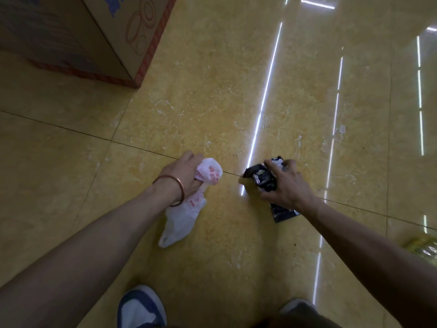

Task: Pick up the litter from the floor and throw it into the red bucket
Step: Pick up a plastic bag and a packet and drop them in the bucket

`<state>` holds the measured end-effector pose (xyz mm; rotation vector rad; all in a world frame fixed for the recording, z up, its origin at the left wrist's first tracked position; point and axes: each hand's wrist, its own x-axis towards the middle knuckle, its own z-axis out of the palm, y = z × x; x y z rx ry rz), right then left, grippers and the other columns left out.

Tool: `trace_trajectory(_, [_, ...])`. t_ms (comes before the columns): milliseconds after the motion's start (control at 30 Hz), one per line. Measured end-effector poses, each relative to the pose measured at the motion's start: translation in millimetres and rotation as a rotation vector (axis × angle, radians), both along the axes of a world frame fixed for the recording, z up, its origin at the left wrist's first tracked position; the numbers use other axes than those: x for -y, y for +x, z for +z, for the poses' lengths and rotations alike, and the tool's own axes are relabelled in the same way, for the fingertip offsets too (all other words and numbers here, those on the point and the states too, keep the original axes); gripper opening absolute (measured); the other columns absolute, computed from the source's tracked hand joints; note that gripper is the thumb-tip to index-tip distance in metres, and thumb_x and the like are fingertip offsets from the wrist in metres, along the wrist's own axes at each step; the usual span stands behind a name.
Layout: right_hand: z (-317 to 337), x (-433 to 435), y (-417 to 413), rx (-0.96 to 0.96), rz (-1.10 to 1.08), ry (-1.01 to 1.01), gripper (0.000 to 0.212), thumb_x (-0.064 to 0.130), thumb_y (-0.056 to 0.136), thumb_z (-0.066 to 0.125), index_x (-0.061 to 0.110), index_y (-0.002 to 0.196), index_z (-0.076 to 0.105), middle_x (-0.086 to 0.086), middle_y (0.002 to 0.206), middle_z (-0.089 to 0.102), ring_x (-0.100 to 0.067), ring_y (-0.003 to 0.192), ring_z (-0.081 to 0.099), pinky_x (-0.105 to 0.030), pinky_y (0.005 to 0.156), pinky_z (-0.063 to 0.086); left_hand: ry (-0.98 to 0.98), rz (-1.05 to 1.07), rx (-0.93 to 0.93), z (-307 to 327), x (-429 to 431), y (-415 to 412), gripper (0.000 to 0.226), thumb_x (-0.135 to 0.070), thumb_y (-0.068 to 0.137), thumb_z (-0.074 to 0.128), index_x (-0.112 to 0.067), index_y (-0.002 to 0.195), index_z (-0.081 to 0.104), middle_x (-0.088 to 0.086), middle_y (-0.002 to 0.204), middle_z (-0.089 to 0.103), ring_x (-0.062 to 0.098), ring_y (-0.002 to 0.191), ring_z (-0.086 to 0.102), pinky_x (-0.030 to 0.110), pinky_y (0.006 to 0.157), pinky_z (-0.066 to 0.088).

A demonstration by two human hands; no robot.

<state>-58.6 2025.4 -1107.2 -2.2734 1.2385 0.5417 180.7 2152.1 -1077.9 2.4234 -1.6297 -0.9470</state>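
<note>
Left hand (183, 177): my fingers curled tight round bunched white plastic bag (182, 221), tail hanging toward tiled floor (212, 91), centre frame. Right hand (289, 185): fingers clamped on crumpled black wrapper (261, 179), right of bag, not touching. Bangle (182, 192) on left wrist. Cardboard box (106, 31) upper left. Shoe (142, 308) bottom centre.

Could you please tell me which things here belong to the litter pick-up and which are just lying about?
Part of the job: white plastic bag, gripped by the left hand; black wrapper, gripped by the right hand; the red bucket is not in view.
Just lying about: cardboard box; blurred yellowish object at the right edge, possibly more litter.
</note>
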Motion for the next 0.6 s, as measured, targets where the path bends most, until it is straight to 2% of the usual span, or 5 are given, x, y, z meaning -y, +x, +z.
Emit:
trace_trajectory(100, [48,0,3,0.131,-0.07,0.003,0.089,0.051,0.077,0.067,0.03,0.149,0.02,-0.016,0.142,0.02,-0.043,0.118,0.045,-0.049,0.1,0.044,-0.095,0.0,-0.003,44,10,-2,0.034,-0.02,0.082,0.057,-0.01,0.112,0.045,0.014,0.113,0.042,0.036,0.088,0.054,0.042,0.07,0.046])
trace_trajectory(233, [141,-10,6,0.272,-0.19,0.026,0.084,0.041,0.077,0.07,0.029,0.148,0.027,-0.014,0.145,0.025,-0.038,0.119,0.048,-0.041,0.098,0.043,-0.128,0.072,-0.072,128,7,-12,0.039,-0.013,0.084,0.05,-0.016,0.122,0.042,0.011,0.121,0.04,0.038,0.089,0.056,0.045,0.076,0.049])
trace_trajectory(367, [260,-26,1,0.377,-0.258,0.071,0.077,0.034,0.076,0.07,0.041,0.143,0.033,-0.009,0.144,0.028,-0.03,0.122,0.047,-0.035,0.1,0.043,-0.167,0.083,-0.178,234,-2,-21,0.026,-0.016,0.082,0.05,-0.015,0.107,0.044,0.012,0.105,0.051,0.036,0.088,0.055,0.046,0.074,0.048])
trace_trajectory(467, [359,-32,-6,0.442,-0.311,0.093,0.075,0.028,0.075,0.069,0.049,0.139,0.036,-0.005,0.143,0.031,-0.024,0.123,0.046,-0.028,0.097,0.04,-0.19,0.075,-0.243,325,0,-31,0.032,-0.026,0.076,0.044,-0.013,0.106,0.044,0.01,0.101,0.053,0.034,0.087,0.054,0.044,0.072,0.048])
trace_trajectory(600, [492,-34,-15,0.541,-0.396,0.059,0.073,0.023,0.077,0.069,0.048,0.138,0.038,0.001,0.138,0.035,-0.008,0.112,0.045,-0.017,0.091,0.035,-0.295,0.139,-0.327,450,19,-47,0.024,-0.012,0.083,0.055,-0.009,0.102,0.041,0.009,0.096,0.055,0.026,0.082,0.054,0.033,0.065,0.046])
